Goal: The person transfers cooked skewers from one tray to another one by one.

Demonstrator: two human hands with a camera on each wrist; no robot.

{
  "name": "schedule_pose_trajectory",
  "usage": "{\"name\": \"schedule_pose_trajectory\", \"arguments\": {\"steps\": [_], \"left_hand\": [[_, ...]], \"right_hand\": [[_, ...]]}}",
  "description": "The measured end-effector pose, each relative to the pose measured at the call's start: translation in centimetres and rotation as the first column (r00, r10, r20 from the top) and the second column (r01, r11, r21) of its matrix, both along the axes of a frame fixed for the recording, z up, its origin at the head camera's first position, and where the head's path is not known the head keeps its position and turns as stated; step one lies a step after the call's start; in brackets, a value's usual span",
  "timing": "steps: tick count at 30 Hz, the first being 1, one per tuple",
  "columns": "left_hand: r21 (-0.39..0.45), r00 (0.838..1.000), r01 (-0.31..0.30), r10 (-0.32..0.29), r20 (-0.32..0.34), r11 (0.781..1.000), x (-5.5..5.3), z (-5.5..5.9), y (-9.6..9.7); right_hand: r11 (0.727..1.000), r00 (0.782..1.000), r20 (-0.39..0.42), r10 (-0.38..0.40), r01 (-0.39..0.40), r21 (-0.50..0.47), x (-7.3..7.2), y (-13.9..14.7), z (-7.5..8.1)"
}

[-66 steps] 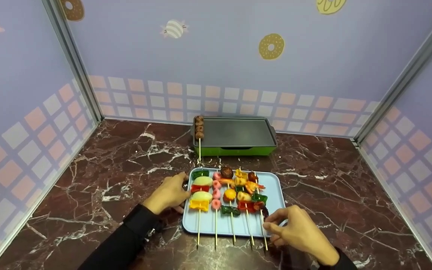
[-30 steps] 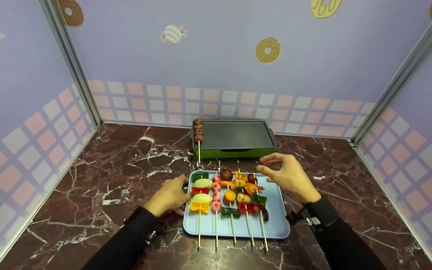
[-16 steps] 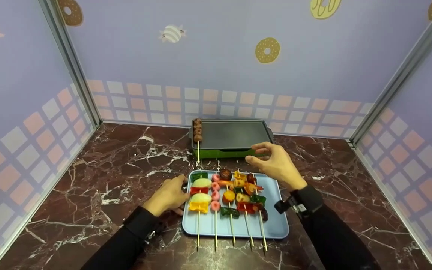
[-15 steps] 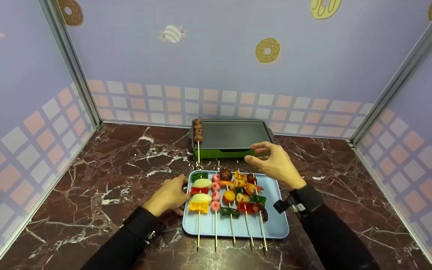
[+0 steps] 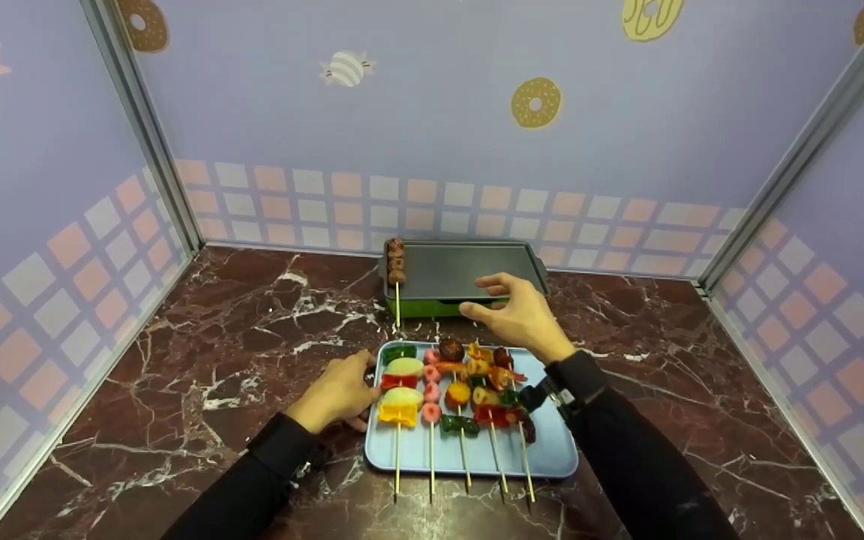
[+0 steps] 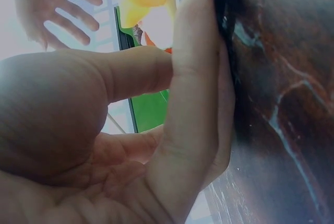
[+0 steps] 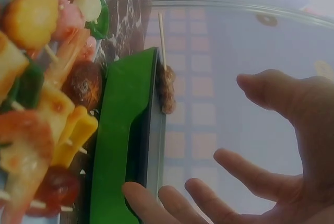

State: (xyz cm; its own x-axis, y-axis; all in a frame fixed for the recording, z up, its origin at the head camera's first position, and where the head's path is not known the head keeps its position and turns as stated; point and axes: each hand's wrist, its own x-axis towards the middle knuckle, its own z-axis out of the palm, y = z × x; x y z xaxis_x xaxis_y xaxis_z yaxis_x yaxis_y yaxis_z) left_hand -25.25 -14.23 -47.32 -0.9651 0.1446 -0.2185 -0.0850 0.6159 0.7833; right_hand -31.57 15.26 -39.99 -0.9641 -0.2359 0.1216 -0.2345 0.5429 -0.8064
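Note:
My left hand [image 5: 334, 394] holds the left rim of a light blue tray [image 5: 552, 446]; in the left wrist view a finger [image 6: 195, 31] reaches the tray's edge. Several play-food skewers lie side by side on the tray, among them a vegetable skewer [image 5: 400, 397] at the left and a pink one [image 5: 431, 394] beside it. My right hand [image 5: 526, 311], thumb and fingers spread, hovers over the front of a green grill [image 5: 432, 307] and holds nothing. A brown meatball skewer [image 5: 396, 262] lies along the grill's left side, its stick pointing towards me.
The grill's dark plate [image 5: 469, 262] stands against the patterned back wall [image 5: 432, 127], behind the tray. Side walls enclose the dark red marble-look tabletop [image 5: 252, 337]. The right forearm [image 5: 619, 442] passes over the tray's right side.
My right hand has left the rightmost skewer's stick, moved forward past the tray, then drifted left over the grill's front. The left hand stays at the tray's rim.

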Motion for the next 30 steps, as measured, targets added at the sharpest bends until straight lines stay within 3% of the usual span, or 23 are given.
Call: {"name": "schedule_pose_trajectory", "arguments": {"steps": [9, 17, 26, 30], "left_hand": [[0.015, 1.000, 0.006, -0.006, -0.002, 1.000, 0.0, -0.1, 0.0], [0.014, 1.000, -0.005, 0.005, 0.012, 1.000, 0.0, 0.0, 0.2], [0.038, 1.000, 0.012, -0.011, -0.015, 0.999, 0.0, 0.0, 0.1], [0.021, 1.000, 0.009, -0.008, -0.026, 1.000, 0.1, 0.0, 0.0]], "right_hand": [[1.000, 1.000, -0.005, -0.003, 0.004, 0.008, -0.9, -2.7, -0.3], [0.998, 0.999, 0.037, 0.031, -0.029, -0.059, -1.7, -4.8, -0.5], [0.999, 0.999, 0.025, 0.036, -0.036, 0.000, -2.1, -6.6, -1.0], [0.998, 0.998, 0.034, 0.052, -0.050, -0.042, -2.3, -7.5, -1.1]]}}
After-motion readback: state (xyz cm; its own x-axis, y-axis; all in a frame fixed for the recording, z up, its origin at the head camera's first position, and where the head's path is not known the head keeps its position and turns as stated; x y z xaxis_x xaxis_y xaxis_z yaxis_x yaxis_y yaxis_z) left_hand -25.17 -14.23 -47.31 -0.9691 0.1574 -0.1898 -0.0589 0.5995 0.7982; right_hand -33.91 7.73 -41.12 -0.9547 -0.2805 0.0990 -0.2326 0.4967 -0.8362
